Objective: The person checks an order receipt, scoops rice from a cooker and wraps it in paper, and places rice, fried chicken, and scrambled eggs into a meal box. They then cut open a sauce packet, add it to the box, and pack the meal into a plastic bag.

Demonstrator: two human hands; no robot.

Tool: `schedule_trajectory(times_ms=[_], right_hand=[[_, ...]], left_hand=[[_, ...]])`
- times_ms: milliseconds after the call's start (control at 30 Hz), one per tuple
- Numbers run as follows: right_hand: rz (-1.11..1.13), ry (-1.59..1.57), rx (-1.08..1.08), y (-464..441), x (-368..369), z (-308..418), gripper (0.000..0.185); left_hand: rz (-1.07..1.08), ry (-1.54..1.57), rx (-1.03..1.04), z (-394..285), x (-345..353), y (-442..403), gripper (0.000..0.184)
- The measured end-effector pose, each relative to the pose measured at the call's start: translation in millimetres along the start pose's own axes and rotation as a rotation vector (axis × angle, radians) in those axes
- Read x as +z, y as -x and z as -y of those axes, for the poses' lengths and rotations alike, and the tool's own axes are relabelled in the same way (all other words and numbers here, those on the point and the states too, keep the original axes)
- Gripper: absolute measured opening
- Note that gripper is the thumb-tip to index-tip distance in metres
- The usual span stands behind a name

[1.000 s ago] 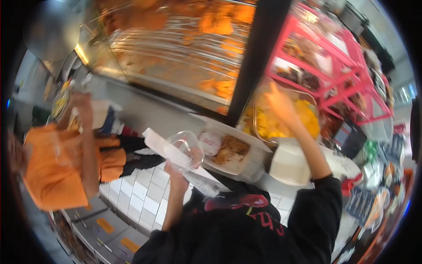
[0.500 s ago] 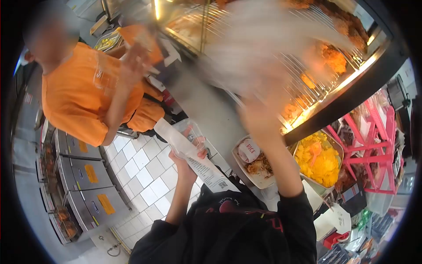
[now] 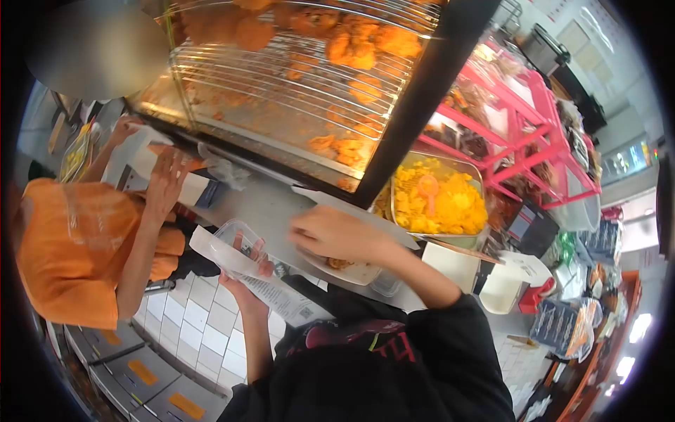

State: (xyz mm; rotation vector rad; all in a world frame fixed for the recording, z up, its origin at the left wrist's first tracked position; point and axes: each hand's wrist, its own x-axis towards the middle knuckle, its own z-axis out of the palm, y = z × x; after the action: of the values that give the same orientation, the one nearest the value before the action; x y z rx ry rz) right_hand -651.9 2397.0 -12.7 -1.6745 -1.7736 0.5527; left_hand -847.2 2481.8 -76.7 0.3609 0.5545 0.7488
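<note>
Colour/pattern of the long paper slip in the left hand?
The paper slip is white with dark printed text and a square code; head view shows it best.

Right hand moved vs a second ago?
Yes. Leftward, judged against the display cabinet's black corner post: then right of it, above the yellow food; now the right hand is left of the post's foot.

Smooth paper receipt (image 3: 285, 299), glossy plastic container (image 3: 227, 231), shiny metal rack (image 3: 267, 79), matt cloth shirt (image 3: 344, 383)
</note>
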Motion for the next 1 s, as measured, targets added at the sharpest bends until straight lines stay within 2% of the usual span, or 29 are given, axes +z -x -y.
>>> schedule_trajectory(times_ms=[33, 100, 133, 200, 267, 300, 367, 433, 500, 533, 600, 667, 700, 767, 800, 867, 967, 1000], right_hand=[[0.092, -0.092, 0.017, 25.0, -34.3, 7.1, 0.018], [0.137, -0.229, 0.258, 73.0, -92.6, 4.0, 0.023], [0.196, -0.242, 0.496, 96.2, -111.5, -19.3, 0.023], [0.035, -0.14, 0.787, 131.2, -123.7, -72.7, 0.025], [-0.024, 0.62, 0.978, 161.8, -92.3, -140.6, 0.026], [-0.029, 0.622, 0.982, 168.1, -83.7, -151.8, 0.026], [-0.012, 0.516, 1.024, 178.6, -65.3, -160.1, 0.028], [-0.075, 0.559, 1.015, 182.2, -55.2, -164.7, 0.025], [-0.136, 0.597, 1.01, 193.5, -49.2, -186.4, 0.024], [-0.283, 0.587, 0.743, 205.9, -50.0, -211.2, 0.024], [-0.421, 0.569, 0.484, 210.0, -68.7, -206.0, 0.025], [-0.2, 0.342, 0.694, 214.9, -103.9, -170.2, 0.025], [-0.202, 0.343, 0.703, 217.6, -118.1, -155.3, 0.025], [0.087, 0.805, 0.873, 224.3, -140.2, -132.8, 0.028], [0.091, 0.806, 0.875, 228.1, -143.7, -125.0, 0.028], [0.206, 0.953, 1.013, 238.4, -143.1, -111.2, 0.026], [0.255, 0.956, 1.024, 262.4, -123.2, -128.8, 0.022], [0.285, 1.002, 0.991, 262.5, -120.8, -133.5, 0.016]], left_hand=[[0.006, -0.001, -0.019, 2.5, 3.3, -1.5, 0.075], [0.097, 0.003, -0.053, 8.2, 8.8, -3.4, 0.076], [0.097, 0.002, -0.066, 11.5, 12.3, -4.1, 0.076], [0.137, -0.003, -0.09, 17.6, 20.9, -5.1, 0.073], [0.139, -0.053, -0.094, 22.7, 33.3, -2.8, 0.067], [0.139, -0.096, -0.084, 25.3, 39.0, -3.9, 0.061], [0.099, -0.123, -0.041, 26.8, 42.4, -7.8, 0.061], [0.053, -0.152, -0.002, 26.6, 33.2, -12.2, 0.061], [0.093, -0.227, 0.062, 23.3, 15.3, -20.7, 0.075], [0.068, -0.257, 0.082, 21.8, 15.4, -21.8, 0.076], [0.047, -0.281, 0.075, 20.1, 17.4, -24.1, 0.076], [0.011, -0.331, 0.066, 21.4, 24.4, -24.9, 0.077], [0.014, -0.332, 0.058, 22.7, 24.2, -27.2, 0.077], [0.078, -0.358, 0.037, 23.7, 21.1, -30.2, 0.077], [0.075, -0.356, 0.034, 25.9, 22.8, -30.4, 0.077], [0.065, -0.402, 0.029, 30.4, 28.0, -30.5, 0.076], [0.121, -0.404, -0.007, 34.4, 28.3, -35.7, 0.075], [0.124, -0.402, -0.007, 35.2, 29.7, -37.5, 0.075]])
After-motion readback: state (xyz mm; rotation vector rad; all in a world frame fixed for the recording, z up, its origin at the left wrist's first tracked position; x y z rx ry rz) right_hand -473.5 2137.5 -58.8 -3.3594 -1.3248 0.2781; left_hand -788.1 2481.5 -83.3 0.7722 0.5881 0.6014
